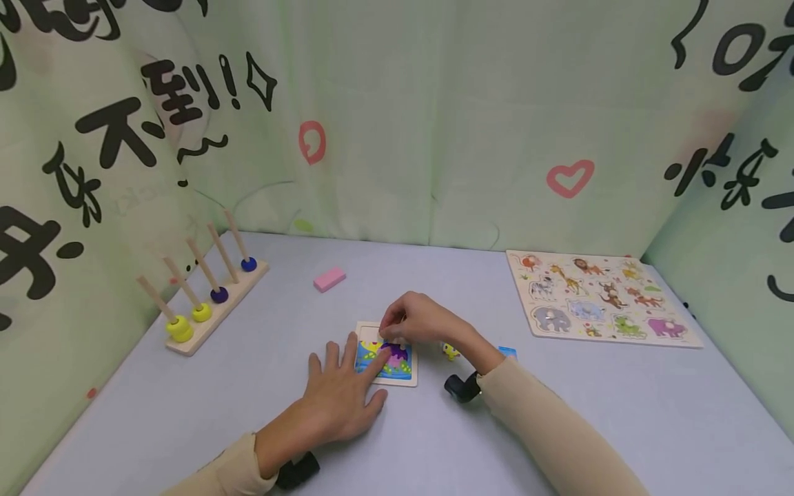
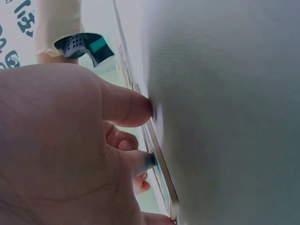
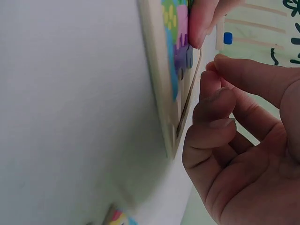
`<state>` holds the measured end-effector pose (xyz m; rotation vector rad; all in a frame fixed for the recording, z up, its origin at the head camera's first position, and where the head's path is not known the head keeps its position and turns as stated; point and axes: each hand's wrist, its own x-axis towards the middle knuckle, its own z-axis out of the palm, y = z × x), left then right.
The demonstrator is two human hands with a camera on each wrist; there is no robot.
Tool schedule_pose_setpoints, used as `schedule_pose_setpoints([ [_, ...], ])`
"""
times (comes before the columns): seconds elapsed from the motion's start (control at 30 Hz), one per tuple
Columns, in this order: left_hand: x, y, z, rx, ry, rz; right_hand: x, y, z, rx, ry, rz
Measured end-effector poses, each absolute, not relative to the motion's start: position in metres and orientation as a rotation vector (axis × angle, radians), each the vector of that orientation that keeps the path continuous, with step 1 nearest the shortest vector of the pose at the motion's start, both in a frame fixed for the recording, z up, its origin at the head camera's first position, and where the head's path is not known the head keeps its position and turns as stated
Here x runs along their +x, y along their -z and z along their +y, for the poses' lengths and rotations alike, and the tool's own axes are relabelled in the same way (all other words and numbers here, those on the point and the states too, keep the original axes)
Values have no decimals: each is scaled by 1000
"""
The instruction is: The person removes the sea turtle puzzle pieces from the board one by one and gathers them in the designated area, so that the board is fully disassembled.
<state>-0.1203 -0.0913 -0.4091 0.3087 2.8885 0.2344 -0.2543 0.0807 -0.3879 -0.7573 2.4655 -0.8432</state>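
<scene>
A small jigsaw puzzle (image 1: 403,376) in a pale wooden frame lies on the table, its lower part filled with colourful pieces; bare wood shows at its upper left. My left hand (image 1: 341,399) lies spread over its left side, the index fingertip pressing on the purple piece. In the left wrist view, the thumb (image 2: 129,108) is beside the frame's edge. My right hand (image 1: 424,320) reaches over the puzzle's upper edge with curled fingers. In the right wrist view, its thumb and index fingertips (image 3: 220,63) come together close over the board; I cannot tell whether they pinch a piece.
A yellow patterned puzzle piece (image 1: 451,352) and a blue piece (image 1: 507,352) lie near the right forearm. A pink block (image 1: 329,279) is behind the puzzle. At the left stands a peg rack (image 1: 229,300) with beads; an animal puzzle board (image 1: 595,333) lies at the back right.
</scene>
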Motion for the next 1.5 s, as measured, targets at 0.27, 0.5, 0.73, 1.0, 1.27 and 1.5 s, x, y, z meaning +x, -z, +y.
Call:
schedule_pose_setpoints([
  [0.27, -121, 409, -91, 334, -208, 2894, -262, 387, 70, -790, 782, 2401],
  [0.5, -123, 410, -89, 332, -189, 2895, -267, 387, 68, -782, 826, 2274],
  [0.73, -123, 409, -90, 334, -185, 2896, -275, 390, 68, -731, 830, 2208],
  [1.0, -123, 409, -91, 332, -190, 2899, -286, 391, 66, -716, 791, 2156],
  [1.27, -122, 408, -92, 333, -187, 2902, -288, 389, 65, -714, 809, 2119],
  [1.5, -121, 408, -94, 328, -204, 2889, -286, 392, 65, -709, 827, 2103],
])
